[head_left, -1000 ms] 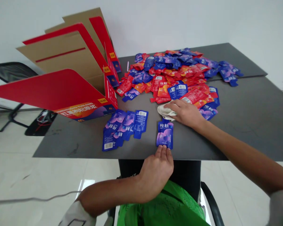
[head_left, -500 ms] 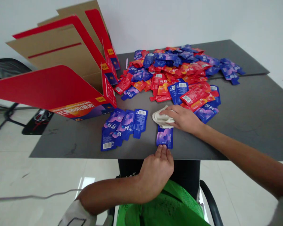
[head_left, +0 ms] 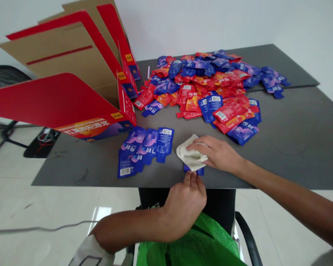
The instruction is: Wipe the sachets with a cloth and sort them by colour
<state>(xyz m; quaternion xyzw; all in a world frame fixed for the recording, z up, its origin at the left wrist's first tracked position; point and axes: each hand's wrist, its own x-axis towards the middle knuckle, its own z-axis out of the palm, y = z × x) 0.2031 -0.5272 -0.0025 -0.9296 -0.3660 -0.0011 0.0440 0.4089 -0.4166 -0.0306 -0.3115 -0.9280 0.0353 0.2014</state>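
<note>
A white cloth (head_left: 186, 153) is in my right hand (head_left: 221, 154), whose fingers are bent over it and press it flat. Beneath it lies a blue pouch (head_left: 201, 171), mostly covered, with only its near end showing. At the table's front edge, my left hand (head_left: 185, 207) pins that end down with its fingertips held together. To the left, several blue pouches (head_left: 147, 147) overlap in a flat row. Beyond my right hand is a large heap of red and blue pouches (head_left: 208, 81).
Red cardboard boxes (head_left: 58, 96) with raised flaps stand at the left of the grey table (head_left: 288, 140). A pale pen-like stick (head_left: 148, 72) is by the heap. A chair armrest (head_left: 248, 236) is below the table edge at right.
My right hand has slid the cloth toward me along the blue pouch, covering most of it. My left hand stays at the pouch's near end.
</note>
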